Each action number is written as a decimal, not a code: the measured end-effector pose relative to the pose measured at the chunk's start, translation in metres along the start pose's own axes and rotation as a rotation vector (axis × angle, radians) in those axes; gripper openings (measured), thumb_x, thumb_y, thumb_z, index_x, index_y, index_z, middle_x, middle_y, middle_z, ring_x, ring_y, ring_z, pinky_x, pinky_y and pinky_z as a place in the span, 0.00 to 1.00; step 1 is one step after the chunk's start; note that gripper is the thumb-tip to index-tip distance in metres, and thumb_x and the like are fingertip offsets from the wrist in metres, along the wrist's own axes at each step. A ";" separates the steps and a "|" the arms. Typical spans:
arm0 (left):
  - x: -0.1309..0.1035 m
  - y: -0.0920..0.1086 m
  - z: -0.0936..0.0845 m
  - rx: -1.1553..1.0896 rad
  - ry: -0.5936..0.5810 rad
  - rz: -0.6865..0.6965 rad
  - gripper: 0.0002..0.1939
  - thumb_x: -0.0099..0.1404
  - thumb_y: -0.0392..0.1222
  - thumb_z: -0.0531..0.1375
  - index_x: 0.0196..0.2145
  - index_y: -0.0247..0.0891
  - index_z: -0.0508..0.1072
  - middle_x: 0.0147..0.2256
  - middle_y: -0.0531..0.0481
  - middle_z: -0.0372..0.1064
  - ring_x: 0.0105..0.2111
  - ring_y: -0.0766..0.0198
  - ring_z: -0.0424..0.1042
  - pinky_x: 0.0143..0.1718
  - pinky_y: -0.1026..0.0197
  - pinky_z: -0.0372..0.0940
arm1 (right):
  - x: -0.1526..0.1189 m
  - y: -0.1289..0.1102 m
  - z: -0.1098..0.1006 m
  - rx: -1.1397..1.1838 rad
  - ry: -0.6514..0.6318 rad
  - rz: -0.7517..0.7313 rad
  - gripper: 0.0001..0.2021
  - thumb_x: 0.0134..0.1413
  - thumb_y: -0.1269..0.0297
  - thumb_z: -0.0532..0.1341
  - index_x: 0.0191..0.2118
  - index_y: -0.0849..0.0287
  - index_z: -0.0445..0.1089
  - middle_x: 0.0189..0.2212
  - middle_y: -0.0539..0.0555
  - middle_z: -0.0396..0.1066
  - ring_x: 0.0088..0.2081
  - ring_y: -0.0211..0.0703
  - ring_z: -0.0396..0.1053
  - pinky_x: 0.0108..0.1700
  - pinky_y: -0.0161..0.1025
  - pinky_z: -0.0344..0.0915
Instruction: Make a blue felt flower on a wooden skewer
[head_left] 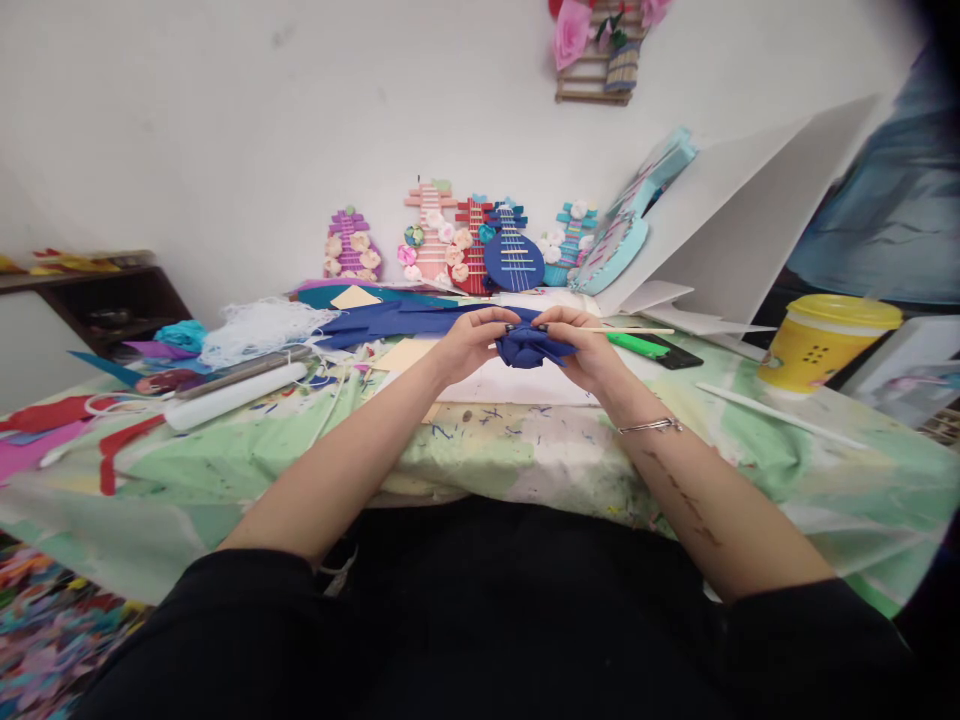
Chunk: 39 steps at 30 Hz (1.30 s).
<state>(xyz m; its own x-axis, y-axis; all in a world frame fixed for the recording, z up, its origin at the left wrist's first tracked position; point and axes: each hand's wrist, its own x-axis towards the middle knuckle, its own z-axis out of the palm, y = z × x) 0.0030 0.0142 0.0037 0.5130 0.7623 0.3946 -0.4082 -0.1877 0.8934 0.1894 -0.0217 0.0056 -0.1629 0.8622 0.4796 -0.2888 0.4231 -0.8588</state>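
My left hand point(469, 345) and right hand point(589, 350) both pinch the small bunched piece of dark blue soft sheet point(531, 346), held just above the paint-flecked desk point(525, 450). It looks light, limp and easily creased, so I judge gripping near the gathered top edge with fingertips works best.

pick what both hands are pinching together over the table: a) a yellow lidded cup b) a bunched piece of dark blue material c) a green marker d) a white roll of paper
b: the left hand and right hand meet around a bunched dark blue piece, while the yellow cup stands off to the right, untouched.
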 end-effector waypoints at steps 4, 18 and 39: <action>0.000 -0.002 0.000 -0.066 0.039 -0.018 0.16 0.47 0.41 0.71 0.34 0.36 0.76 0.29 0.52 0.73 0.29 0.66 0.70 0.36 0.60 0.63 | 0.001 0.003 -0.001 0.031 -0.032 -0.002 0.09 0.36 0.63 0.71 0.28 0.57 0.75 0.25 0.49 0.73 0.27 0.37 0.67 0.32 0.37 0.62; 0.000 -0.008 0.003 -0.134 0.141 -0.084 0.14 0.50 0.43 0.68 0.36 0.39 0.75 0.31 0.52 0.72 0.36 0.62 0.70 0.42 0.56 0.64 | 0.005 0.010 -0.001 0.134 -0.013 0.022 0.07 0.38 0.64 0.70 0.28 0.56 0.77 0.27 0.50 0.74 0.30 0.41 0.67 0.38 0.43 0.65; -0.001 0.004 0.005 0.179 0.098 0.142 0.10 0.45 0.38 0.69 0.27 0.34 0.74 0.26 0.53 0.72 0.26 0.70 0.67 0.32 0.64 0.61 | 0.003 0.005 -0.007 0.044 -0.014 0.039 0.07 0.35 0.68 0.68 0.28 0.58 0.77 0.23 0.49 0.73 0.26 0.37 0.67 0.34 0.40 0.64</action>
<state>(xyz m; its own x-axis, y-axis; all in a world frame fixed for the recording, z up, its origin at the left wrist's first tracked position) 0.0049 0.0095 0.0083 0.3807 0.7751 0.5042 -0.3268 -0.3973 0.8575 0.1937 -0.0151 0.0018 -0.1882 0.8735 0.4491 -0.3231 0.3767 -0.8681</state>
